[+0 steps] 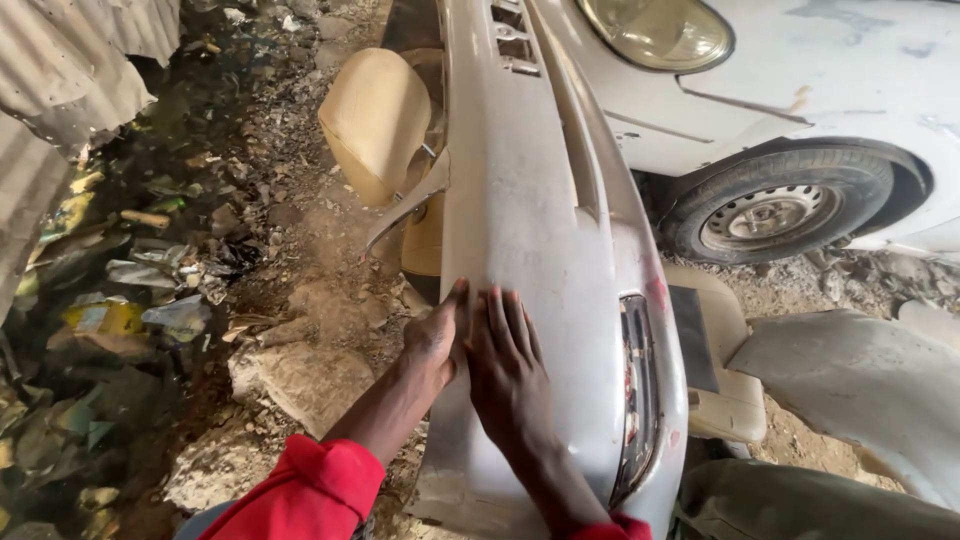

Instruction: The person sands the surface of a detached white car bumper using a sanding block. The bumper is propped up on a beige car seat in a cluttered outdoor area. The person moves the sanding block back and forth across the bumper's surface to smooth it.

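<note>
A detached grey car bumper (520, 200) lies lengthwise through the middle of the view, running from the lower centre up to the top edge. Its surface is dusty and dull, with a fog-lamp opening (637, 390) on its right flank and a grille slot near its far end.

Both hands rest on the near part of the bumper, side by side and touching each other. The left hand (436, 335) lies against the bumper's left edge, palm to the panel, fingers together, holding nothing. The right hand (508, 372) lies flat on the bumper face, fingers extended and slightly spread, holding nothing. Both forearms emerge from red sleeves (315, 490) at the bottom edge.

To the right of the bumper stands a white car (850, 70), with a headlamp (660, 30) and a front wheel (778, 205) in view. A tan car seat (375, 120) sits to the left of the bumper, partly behind it. A loose grey body panel (860, 380) lies at lower right. The ground on the left is bare earth with stones (300, 380) and scattered litter (110, 300).
</note>
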